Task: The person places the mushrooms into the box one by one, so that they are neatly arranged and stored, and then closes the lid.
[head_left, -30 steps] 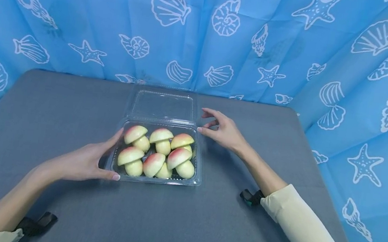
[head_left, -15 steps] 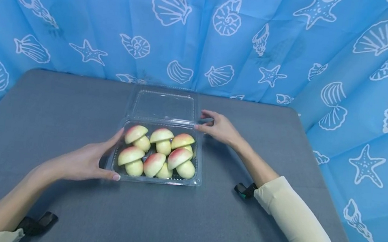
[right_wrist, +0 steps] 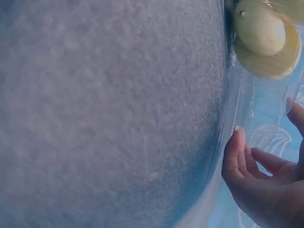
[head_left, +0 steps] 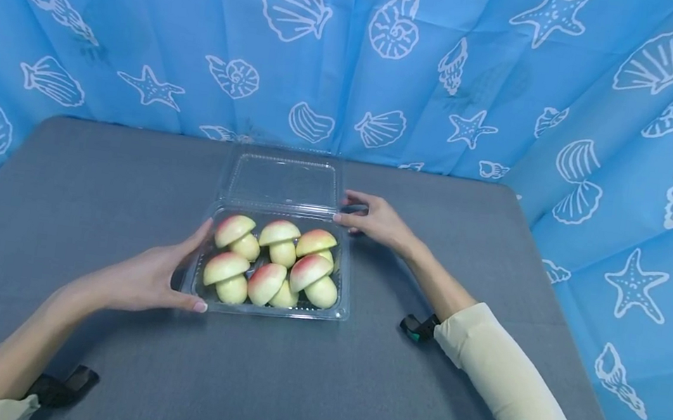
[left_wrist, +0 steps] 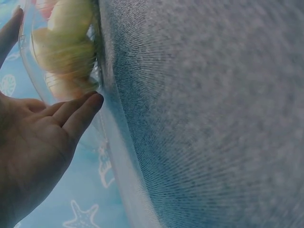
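Observation:
A clear plastic clamshell container [head_left: 272, 311] lies on the table with its lid [head_left: 286, 181] folded back. Inside are several mushroom-shaped pieces [head_left: 226, 270], pale yellow-green with pink-blushed caps. My left hand [head_left: 155, 275] spans the container's left side. Its thumb is at the front corner and its fingers reach toward the back, straight against the wall in the left wrist view. Near the hinge, my right hand [head_left: 382, 223] has its loosely bent fingers [right_wrist: 236, 142] right at the lid's right edge, with a gap between thumb and fingers.
A grey cloth covers the table [head_left: 300, 390]. Behind it and along the right hangs a blue curtain [head_left: 346, 41] with white seashell and starfish prints. Black straps [head_left: 419, 327] are worn at both wrists.
My right hand has shifted slightly left, bringing its fingertips to the lid's edge near the hinge. The left hand, container and pieces stay in place.

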`<act>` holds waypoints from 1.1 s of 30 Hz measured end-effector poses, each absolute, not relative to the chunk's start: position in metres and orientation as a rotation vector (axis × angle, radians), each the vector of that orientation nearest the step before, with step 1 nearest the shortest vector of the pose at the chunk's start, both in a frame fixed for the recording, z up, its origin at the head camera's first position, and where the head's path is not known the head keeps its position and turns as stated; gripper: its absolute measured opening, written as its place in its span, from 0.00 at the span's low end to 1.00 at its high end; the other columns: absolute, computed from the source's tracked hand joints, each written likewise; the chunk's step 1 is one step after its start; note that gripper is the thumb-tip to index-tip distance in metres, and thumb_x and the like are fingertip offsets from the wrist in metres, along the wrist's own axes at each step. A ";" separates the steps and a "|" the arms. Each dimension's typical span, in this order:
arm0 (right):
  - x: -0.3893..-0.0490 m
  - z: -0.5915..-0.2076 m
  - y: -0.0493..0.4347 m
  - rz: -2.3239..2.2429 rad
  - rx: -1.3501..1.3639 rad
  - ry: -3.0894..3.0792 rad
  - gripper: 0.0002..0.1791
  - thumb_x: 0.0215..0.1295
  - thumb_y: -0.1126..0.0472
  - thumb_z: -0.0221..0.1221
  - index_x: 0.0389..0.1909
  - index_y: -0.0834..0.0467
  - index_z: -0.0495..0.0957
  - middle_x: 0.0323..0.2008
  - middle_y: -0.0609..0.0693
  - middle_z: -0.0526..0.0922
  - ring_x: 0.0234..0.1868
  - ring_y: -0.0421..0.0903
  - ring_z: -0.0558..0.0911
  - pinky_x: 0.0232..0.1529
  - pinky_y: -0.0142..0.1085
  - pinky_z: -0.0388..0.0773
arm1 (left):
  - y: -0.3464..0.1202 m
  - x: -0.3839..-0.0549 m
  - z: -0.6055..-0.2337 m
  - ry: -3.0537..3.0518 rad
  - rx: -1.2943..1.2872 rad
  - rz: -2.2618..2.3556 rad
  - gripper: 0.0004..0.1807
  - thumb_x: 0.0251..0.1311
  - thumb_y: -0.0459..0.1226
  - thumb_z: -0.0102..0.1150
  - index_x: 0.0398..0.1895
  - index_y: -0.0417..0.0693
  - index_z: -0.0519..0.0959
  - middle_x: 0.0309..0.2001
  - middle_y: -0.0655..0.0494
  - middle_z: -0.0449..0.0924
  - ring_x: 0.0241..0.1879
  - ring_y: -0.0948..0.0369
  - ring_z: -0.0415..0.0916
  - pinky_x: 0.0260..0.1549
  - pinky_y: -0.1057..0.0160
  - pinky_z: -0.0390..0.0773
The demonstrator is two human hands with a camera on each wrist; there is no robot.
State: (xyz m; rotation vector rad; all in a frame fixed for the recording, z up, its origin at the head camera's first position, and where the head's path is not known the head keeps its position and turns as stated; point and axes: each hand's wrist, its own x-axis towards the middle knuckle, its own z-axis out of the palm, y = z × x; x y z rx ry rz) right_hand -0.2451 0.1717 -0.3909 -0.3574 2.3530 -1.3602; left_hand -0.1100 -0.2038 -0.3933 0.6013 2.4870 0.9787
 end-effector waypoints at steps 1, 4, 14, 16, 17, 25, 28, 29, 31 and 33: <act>-0.244 -0.391 0.172 -1.370 -0.362 2.348 0.41 0.67 0.55 0.64 0.75 0.62 0.58 0.66 0.58 0.72 0.52 0.53 0.82 0.50 0.43 0.82 | -0.204 -0.110 -0.393 2.486 0.600 0.980 0.70 0.51 0.57 0.72 0.80 0.51 0.28 0.78 0.37 0.37 0.70 0.37 0.57 0.64 0.38 0.64; -0.242 -0.392 0.171 -1.395 -0.385 2.346 0.41 0.67 0.56 0.64 0.75 0.63 0.57 0.66 0.59 0.72 0.54 0.54 0.82 0.50 0.43 0.82 | -0.204 -0.110 -0.392 2.478 0.592 0.983 0.70 0.51 0.57 0.73 0.79 0.51 0.27 0.78 0.36 0.37 0.71 0.38 0.55 0.64 0.38 0.64; -0.239 -0.395 0.172 -1.416 -0.498 2.483 0.43 0.64 0.57 0.67 0.76 0.60 0.58 0.65 0.58 0.71 0.51 0.51 0.83 0.43 0.38 0.82 | -0.203 -0.113 -0.390 2.450 0.577 0.996 0.71 0.50 0.56 0.73 0.79 0.50 0.26 0.77 0.35 0.41 0.72 0.39 0.55 0.65 0.39 0.62; -0.237 -0.395 0.172 -1.466 -0.521 2.507 0.43 0.62 0.60 0.68 0.75 0.60 0.59 0.64 0.58 0.71 0.51 0.52 0.83 0.41 0.36 0.82 | -0.203 -0.114 -0.391 2.450 0.578 0.998 0.72 0.50 0.56 0.74 0.79 0.49 0.26 0.77 0.35 0.40 0.72 0.39 0.55 0.65 0.39 0.62; -0.236 -0.394 0.172 -1.503 -0.534 2.510 0.42 0.62 0.61 0.69 0.74 0.60 0.60 0.64 0.58 0.71 0.51 0.52 0.83 0.42 0.35 0.82 | -0.203 -0.114 -0.391 2.452 0.579 0.996 0.72 0.50 0.56 0.74 0.79 0.49 0.26 0.77 0.35 0.40 0.71 0.39 0.55 0.65 0.39 0.62; -0.226 -0.388 0.176 -1.727 -0.699 2.400 0.37 0.63 0.71 0.65 0.73 0.63 0.63 0.67 0.61 0.69 0.53 0.61 0.79 0.58 0.51 0.77 | -0.201 -0.116 -0.391 2.473 0.574 0.979 0.72 0.50 0.58 0.73 0.78 0.50 0.24 0.78 0.37 0.39 0.72 0.39 0.55 0.64 0.38 0.63; -0.224 -0.387 0.178 -1.736 -0.740 2.373 0.35 0.64 0.73 0.62 0.71 0.66 0.64 0.68 0.62 0.68 0.54 0.64 0.79 0.57 0.50 0.78 | -0.200 -0.117 -0.391 2.495 0.564 0.955 0.73 0.50 0.58 0.73 0.78 0.49 0.24 0.78 0.37 0.39 0.72 0.38 0.52 0.65 0.37 0.63; -0.223 -0.386 0.179 -1.737 -0.752 2.370 0.34 0.64 0.74 0.62 0.71 0.66 0.64 0.69 0.62 0.68 0.55 0.65 0.79 0.56 0.49 0.78 | -0.200 -0.117 -0.391 2.503 0.562 0.949 0.73 0.49 0.59 0.73 0.78 0.49 0.24 0.78 0.37 0.39 0.73 0.38 0.52 0.65 0.37 0.62; -0.222 -0.385 0.181 -1.736 -0.771 2.373 0.32 0.64 0.75 0.60 0.70 0.67 0.65 0.69 0.62 0.68 0.55 0.65 0.79 0.56 0.45 0.79 | -0.199 -0.117 -0.390 2.517 0.557 0.938 0.73 0.49 0.58 0.73 0.78 0.48 0.24 0.78 0.37 0.40 0.73 0.38 0.52 0.64 0.37 0.63; -0.220 -0.384 0.183 -1.727 -0.785 2.383 0.31 0.65 0.73 0.60 0.69 0.65 0.67 0.69 0.61 0.69 0.56 0.63 0.79 0.56 0.42 0.79 | -0.198 -0.116 -0.390 2.528 0.550 0.931 0.73 0.49 0.58 0.73 0.78 0.48 0.25 0.78 0.37 0.40 0.72 0.38 0.53 0.64 0.37 0.63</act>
